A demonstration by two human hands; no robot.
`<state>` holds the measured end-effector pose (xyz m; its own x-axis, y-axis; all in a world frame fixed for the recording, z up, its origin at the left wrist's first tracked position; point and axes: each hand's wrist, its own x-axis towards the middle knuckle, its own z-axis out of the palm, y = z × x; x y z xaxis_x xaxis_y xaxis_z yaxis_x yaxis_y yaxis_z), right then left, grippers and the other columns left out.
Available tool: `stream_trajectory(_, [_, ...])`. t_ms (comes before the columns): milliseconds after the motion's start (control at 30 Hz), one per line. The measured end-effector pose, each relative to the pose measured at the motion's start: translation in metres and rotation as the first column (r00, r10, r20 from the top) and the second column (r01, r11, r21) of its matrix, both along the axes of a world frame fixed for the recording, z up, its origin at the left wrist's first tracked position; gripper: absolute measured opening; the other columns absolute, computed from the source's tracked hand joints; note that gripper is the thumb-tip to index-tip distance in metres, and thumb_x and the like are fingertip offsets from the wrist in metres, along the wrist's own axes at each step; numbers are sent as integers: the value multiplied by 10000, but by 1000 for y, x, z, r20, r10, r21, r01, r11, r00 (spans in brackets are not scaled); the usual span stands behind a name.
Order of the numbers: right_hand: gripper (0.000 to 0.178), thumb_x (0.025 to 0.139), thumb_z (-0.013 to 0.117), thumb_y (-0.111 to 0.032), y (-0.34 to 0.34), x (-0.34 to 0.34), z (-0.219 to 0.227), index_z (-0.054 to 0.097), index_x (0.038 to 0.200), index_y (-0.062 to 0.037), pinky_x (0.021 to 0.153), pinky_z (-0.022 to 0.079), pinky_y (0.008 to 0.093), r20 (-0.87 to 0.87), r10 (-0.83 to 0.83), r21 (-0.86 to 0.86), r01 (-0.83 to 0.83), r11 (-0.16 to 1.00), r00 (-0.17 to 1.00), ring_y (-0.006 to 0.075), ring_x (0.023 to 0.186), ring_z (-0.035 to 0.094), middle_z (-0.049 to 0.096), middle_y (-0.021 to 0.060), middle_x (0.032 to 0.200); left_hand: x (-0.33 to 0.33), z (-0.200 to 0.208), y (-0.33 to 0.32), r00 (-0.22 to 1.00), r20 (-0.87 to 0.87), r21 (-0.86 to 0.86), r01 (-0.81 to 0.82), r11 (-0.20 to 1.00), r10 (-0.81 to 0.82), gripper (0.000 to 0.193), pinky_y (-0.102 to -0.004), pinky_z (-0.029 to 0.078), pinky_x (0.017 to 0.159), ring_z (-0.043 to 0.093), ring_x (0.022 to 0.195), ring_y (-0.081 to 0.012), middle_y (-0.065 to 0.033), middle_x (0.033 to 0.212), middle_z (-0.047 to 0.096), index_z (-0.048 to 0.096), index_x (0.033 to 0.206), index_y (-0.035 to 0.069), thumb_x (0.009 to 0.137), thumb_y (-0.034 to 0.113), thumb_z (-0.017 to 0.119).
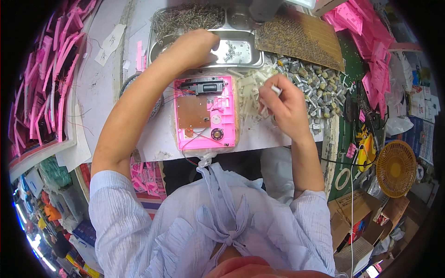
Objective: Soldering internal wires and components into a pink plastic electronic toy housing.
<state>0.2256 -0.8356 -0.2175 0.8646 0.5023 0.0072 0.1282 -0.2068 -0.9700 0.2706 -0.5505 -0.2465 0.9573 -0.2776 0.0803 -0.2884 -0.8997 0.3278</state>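
Currently the left hand curls over the metal tray, its grip impossible to tell; apart from it, the right hand pinches a small white piece. On the near side of the left hand lies the open pink casing.

Assembly workshop. On the table: a metal tray of tiny metal pieces, heaped silvery parts, a wired pink housing. More pink housings stacked at left.
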Motion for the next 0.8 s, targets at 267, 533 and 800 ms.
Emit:
stream_trajectory(267, [130, 996, 610, -109, 24, 45, 11, 633, 1092, -23, 588, 512, 246, -174, 43, 190, -9, 982, 984, 108, 725, 682, 701, 60, 821, 5, 9, -2, 994, -78, 77, 87, 993, -80, 156, -484, 547, 786, 681, 885, -388, -190, 899, 703, 696, 820, 30, 797, 184, 691])
stream_trajectory(533, [180, 919, 582, -68, 48, 82, 9, 660, 1075, -25, 577, 471, 241, -124, 95, 44, -91, 995, 988, 75, 636, 594, 640, 15, 719, 16, 3, -11, 976, -186, 126, 140, 982, -115, 164, -479, 560, 776, 702, 873, -376, -182, 897, 719, 710, 857, 28, 777, 170, 707])
stream_trajectory(800, [290, 925, 731, -304, 88, 91, -6, 701, 847, -26, 504, 385, 242, -173, 114, -114, -134, 984, 978, 57, 559, 518, 603, 5, 650, -25, 42, 17, 963, 242, -90, 145, 985, -119, 196, -431, 530, 708, 655, 815, -319, -121, 890, 629, 605, 950, 34, 822, 139, 708])
